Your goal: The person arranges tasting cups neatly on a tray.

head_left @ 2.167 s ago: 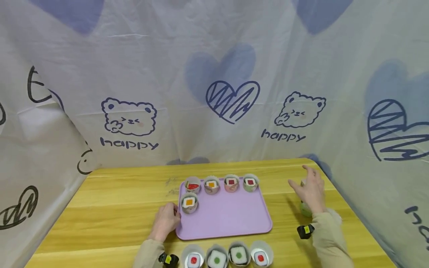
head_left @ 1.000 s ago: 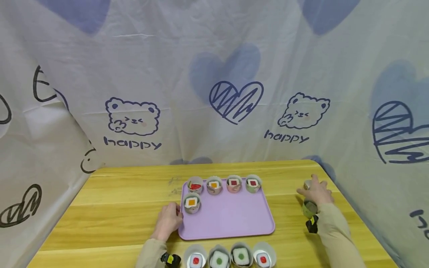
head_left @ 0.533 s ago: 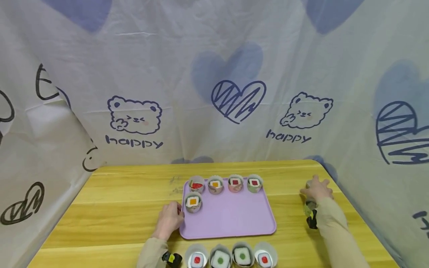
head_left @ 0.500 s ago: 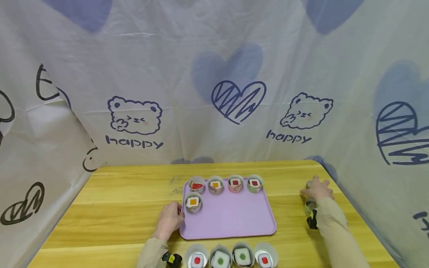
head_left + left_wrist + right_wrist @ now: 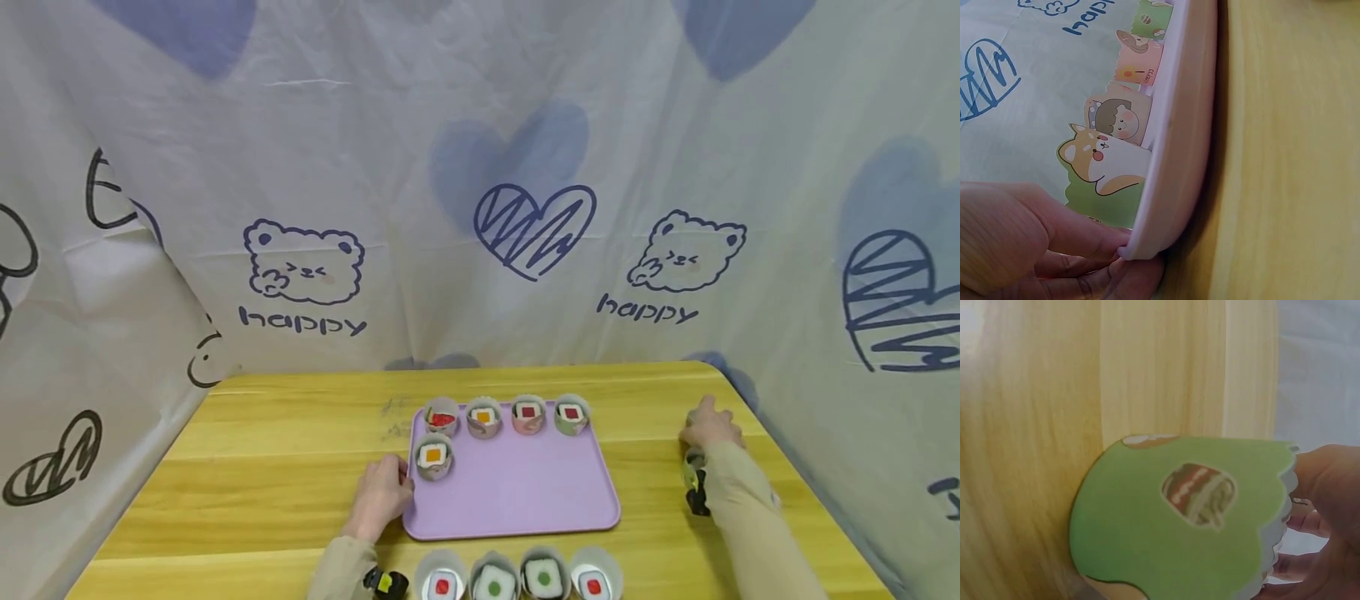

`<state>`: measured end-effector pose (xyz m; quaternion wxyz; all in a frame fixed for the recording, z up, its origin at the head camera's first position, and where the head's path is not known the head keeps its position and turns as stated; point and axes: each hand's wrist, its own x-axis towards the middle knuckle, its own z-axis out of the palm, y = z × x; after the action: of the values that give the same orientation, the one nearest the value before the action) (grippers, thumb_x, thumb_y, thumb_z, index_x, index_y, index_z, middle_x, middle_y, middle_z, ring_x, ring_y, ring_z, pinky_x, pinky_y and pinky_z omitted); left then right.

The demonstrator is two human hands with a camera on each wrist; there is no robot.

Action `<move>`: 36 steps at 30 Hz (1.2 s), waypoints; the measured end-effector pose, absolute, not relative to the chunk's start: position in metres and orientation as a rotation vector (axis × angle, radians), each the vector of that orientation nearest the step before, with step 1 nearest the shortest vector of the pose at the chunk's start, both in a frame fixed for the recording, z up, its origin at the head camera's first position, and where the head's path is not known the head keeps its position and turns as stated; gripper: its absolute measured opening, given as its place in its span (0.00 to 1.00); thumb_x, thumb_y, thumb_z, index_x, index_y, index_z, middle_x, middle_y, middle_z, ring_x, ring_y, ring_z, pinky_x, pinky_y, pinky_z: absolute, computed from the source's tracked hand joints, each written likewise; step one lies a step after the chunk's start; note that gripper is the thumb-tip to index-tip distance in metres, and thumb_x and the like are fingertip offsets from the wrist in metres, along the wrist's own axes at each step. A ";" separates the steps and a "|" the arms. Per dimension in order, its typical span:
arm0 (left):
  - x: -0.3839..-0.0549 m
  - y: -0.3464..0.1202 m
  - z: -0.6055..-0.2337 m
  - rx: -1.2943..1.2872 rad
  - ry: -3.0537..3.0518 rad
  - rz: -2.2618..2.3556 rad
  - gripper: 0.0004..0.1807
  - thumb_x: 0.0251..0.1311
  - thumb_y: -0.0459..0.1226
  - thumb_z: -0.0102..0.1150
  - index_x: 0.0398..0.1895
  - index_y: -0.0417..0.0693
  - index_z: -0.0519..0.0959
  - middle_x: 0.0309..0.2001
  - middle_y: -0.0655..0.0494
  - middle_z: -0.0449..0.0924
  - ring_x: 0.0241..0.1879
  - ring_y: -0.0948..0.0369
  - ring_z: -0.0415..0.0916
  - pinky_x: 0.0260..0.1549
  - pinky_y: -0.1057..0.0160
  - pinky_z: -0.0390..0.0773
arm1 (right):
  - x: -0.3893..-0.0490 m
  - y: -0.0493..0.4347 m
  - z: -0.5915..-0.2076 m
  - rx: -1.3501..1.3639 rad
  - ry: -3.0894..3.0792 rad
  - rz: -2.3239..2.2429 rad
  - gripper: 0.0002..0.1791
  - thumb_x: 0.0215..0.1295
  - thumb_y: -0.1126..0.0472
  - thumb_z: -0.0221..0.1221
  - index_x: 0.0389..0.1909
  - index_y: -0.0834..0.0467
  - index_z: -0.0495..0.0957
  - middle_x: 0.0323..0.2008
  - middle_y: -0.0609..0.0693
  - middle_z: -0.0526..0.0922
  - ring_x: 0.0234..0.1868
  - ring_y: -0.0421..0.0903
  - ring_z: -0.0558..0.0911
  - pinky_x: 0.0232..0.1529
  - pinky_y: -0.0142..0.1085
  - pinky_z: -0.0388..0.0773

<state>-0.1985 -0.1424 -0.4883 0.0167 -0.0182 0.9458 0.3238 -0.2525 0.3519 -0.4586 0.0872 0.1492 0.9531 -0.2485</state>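
Observation:
My left hand (image 5: 384, 490) pinches the rim of a lilac tray (image 5: 525, 492) at its left side; in the left wrist view the thumb lies along the rim corner with fingers beneath. Paper baking cups with toy sushi pieces stand on the tray: several along the back edge and one orange-centred piece (image 5: 432, 456) in front of them. At the table's right side my right hand (image 5: 711, 427) reaches down with bent fingers, hiding what is under it; I cannot tell what they hold. A green paper cup (image 5: 1179, 512) stands right before that hand, close to the wrist.
A row of paper cups with sushi pieces, such as a green-dotted one (image 5: 542, 575), stands along the near edge in front of the tray. The wooden table (image 5: 262, 475) ends at a printed cloth (image 5: 420, 283) behind and at both sides.
My right hand came down from above the right-side cups, and its fingers drew closer together, covering the farther cup. The left hand stays at the tray rim. The head view shifted slightly.

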 end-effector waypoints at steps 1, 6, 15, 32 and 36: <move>-0.199 -0.142 -0.488 -0.052 2.942 1.009 0.03 0.60 0.29 0.59 0.34 0.35 0.79 0.26 0.48 0.76 0.27 0.57 0.71 0.24 0.64 0.70 | -0.253 0.352 -0.459 0.438 2.847 -0.737 0.37 0.65 0.62 0.55 0.65 0.75 0.46 0.56 0.88 0.57 0.54 0.88 0.64 0.49 0.68 0.70; -0.200 -0.143 -0.487 -0.041 2.944 1.025 0.03 0.60 0.29 0.59 0.34 0.35 0.79 0.26 0.49 0.75 0.26 0.57 0.71 0.24 0.64 0.69 | -0.257 0.353 -0.460 0.416 2.878 -0.732 0.35 0.67 0.63 0.52 0.66 0.75 0.46 0.57 0.88 0.57 0.54 0.89 0.63 0.50 0.70 0.69; -0.197 -0.144 -0.487 0.007 3.008 1.003 0.03 0.56 0.28 0.60 0.32 0.36 0.79 0.26 0.49 0.76 0.27 0.56 0.71 0.26 0.61 0.70 | -0.258 0.351 -0.458 0.443 2.892 -0.757 0.34 0.66 0.62 0.52 0.66 0.74 0.49 0.60 0.86 0.54 0.57 0.89 0.59 0.52 0.71 0.68; -0.197 -0.144 -0.488 0.006 3.013 0.986 0.01 0.56 0.28 0.60 0.29 0.37 0.78 0.27 0.49 0.77 0.28 0.56 0.71 0.27 0.60 0.70 | -0.254 0.349 -0.453 0.456 2.989 -0.883 0.37 0.63 0.59 0.56 0.66 0.74 0.54 0.61 0.83 0.58 0.58 0.83 0.62 0.55 0.70 0.65; -0.197 -0.144 -0.488 0.004 3.007 0.991 0.01 0.56 0.28 0.60 0.28 0.38 0.78 0.26 0.49 0.77 0.27 0.56 0.71 0.27 0.60 0.69 | -0.254 0.349 -0.454 0.438 3.025 -0.915 0.37 0.62 0.58 0.56 0.66 0.74 0.56 0.58 0.81 0.63 0.57 0.77 0.65 0.55 0.69 0.64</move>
<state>-0.1975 -0.1443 -0.4884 -0.0123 0.0013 0.9496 0.3131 -0.2537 0.3489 -0.4539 -0.0244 0.1371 0.9479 -0.2866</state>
